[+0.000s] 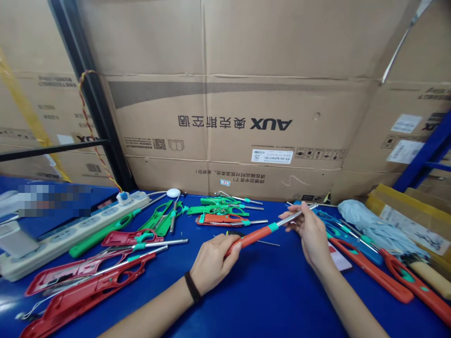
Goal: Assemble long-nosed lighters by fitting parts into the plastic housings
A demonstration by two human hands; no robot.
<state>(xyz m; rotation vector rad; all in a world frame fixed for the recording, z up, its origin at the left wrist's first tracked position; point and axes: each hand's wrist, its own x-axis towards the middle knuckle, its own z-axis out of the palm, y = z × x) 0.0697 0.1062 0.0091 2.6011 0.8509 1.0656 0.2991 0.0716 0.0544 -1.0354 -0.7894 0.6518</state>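
Note:
An orange long-nosed stick lighter point(258, 234) with a turquoise collar and a metal tube is held slanting up to the right above the blue table. My left hand point(211, 265), a black band at its wrist, is closed round the orange handle. At the other end, my right hand point(313, 237) pinches the metal tube near its tip. Opened red lighter casings point(88, 293) with tubes and wires lie at the left. Behind my hands are an orange lighter casing point(221, 219) and green casings point(225, 209). Orange lighters point(373, 270) rest at the right.
A white power strip point(81, 225) runs along the left, a green lighter point(102, 234) beside it. Cardboard point(232, 61) walls the back of the blue table point(253, 300). On the right are a pale blue cloth or bag point(377, 225) and a yellow-taped carton point(412, 216).

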